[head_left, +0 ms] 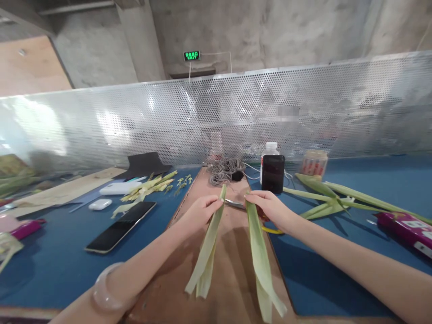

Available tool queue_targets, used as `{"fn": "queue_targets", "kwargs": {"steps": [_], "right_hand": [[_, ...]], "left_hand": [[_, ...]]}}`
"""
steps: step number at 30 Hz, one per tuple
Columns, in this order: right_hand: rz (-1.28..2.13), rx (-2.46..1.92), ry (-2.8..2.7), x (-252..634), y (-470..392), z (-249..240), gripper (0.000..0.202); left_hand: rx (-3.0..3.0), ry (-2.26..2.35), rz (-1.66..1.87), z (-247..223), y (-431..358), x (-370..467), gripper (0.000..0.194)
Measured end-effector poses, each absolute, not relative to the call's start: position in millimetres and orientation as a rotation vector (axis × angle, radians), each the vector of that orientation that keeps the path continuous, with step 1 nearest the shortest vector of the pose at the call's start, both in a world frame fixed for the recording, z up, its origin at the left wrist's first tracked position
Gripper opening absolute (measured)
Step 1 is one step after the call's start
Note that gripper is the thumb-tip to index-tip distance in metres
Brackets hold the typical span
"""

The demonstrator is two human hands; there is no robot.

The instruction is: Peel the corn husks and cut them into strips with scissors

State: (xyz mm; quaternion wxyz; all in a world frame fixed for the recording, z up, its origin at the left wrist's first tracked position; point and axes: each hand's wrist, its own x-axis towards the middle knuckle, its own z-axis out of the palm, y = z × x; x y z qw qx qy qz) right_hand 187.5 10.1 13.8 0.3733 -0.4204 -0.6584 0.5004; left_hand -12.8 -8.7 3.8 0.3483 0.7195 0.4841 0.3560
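My left hand [206,210] is closed in a pinch on the top end of a pale green corn husk strip [205,256], whose split tails hang down over the brown board [232,270]. Level with it, my right hand [266,206] pinches another pale green corn husk strip [259,247], also hanging in long tails. A metal blade [235,204] shows between the hands, and a yellow loop [272,231] pokes out under the right hand; they look like scissors. Whether the right hand grips them is hidden.
Grey tangled cord [224,170] lies at the board's far end. Right of it stand a dark phone [273,173], a bottle [271,146], husk leaves [324,202] and a purple packet [405,229]. On the left are a black phone [121,227], a white case [100,204] and husk pieces [148,186].
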Motion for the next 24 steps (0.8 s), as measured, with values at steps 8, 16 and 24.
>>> {"fn": "queue_targets", "kwargs": {"steps": [8, 16, 24], "right_hand": [[1.493, -0.983, -1.530, 179.5, 6.4, 13.8, 0.022], [1.651, -0.810, -1.592, 171.6, -2.4, 10.8, 0.018], [1.560, -0.851, -1.565, 168.6, -0.1, 7.7, 0.020]], "left_hand": [[1.773, 1.323, 0.887, -5.2, -7.9, -5.1, 0.037], [1.834, 1.275, 0.768, 2.5, -27.2, 9.9, 0.045], [1.869, 1.175, 0.772, 6.1, -31.2, 13.4, 0.039]]}}
